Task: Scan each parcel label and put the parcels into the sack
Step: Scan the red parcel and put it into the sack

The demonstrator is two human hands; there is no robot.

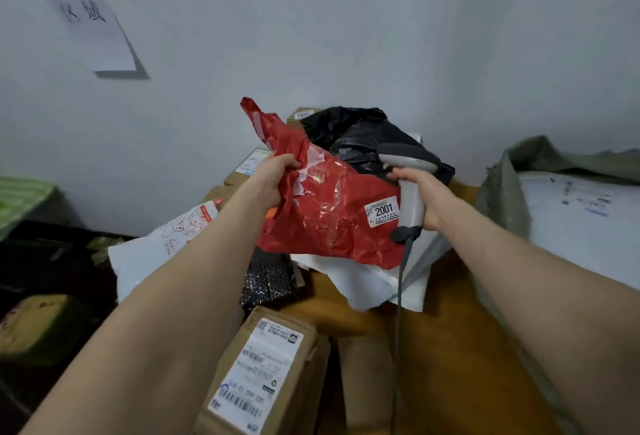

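Red parcel is up over the heap of parcels, left hand gripping its crumpled top edge, the white 2001 sticker just beside the scanner, whose handle the right hand clasps. Looks like the scan step to me. Next comes lining the scanner head on a barcode, then swinging the parcel right to the sack.

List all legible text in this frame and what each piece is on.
"2001": white sticker on the red parcel.
"区域": lower line of the wall sheet; upper line, perhaps "分拣", is blurred.
"2002", upside down, probably: small sticker on the rear box.
Shipping label on the near cardboard box: print too blurred.
Red print on the white mailer: unreadable.
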